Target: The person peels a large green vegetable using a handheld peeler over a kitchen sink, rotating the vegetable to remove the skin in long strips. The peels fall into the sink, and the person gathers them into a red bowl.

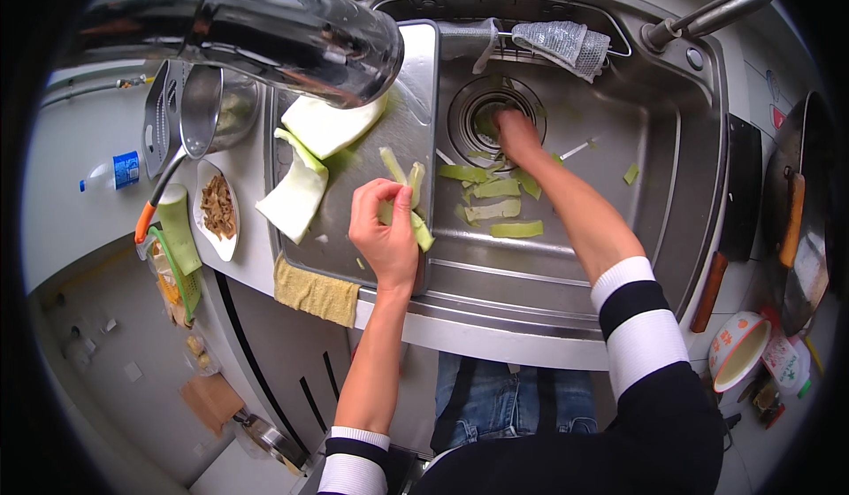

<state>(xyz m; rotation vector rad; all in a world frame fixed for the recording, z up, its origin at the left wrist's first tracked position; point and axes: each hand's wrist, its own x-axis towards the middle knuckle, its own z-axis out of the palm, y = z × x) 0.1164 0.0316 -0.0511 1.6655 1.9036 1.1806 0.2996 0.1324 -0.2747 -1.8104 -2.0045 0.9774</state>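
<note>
Over the right part of a metal cutting board (345,249), my left hand (388,229) is closed around several green peel strips (416,180). Two large white pieces of peeled melon or gourd (331,127) lie on the board beyond it. In the steel sink (597,183), my right hand (516,133) reaches down into the drain basket (487,120); its fingertips are partly hidden, and I cannot tell if they grip the green scraps there. Several flat peel pieces (517,229) lie on the sink floor near that wrist.
A large shiny metal cylinder (298,37) blocks the upper left. Left of the board stand a dish of brown food pieces (219,206) and a pot (202,110). A yellow cloth (315,292) hangs at the counter edge. Right of the sink are a cleaver (736,196), a wok (789,229) and a bowl (739,352).
</note>
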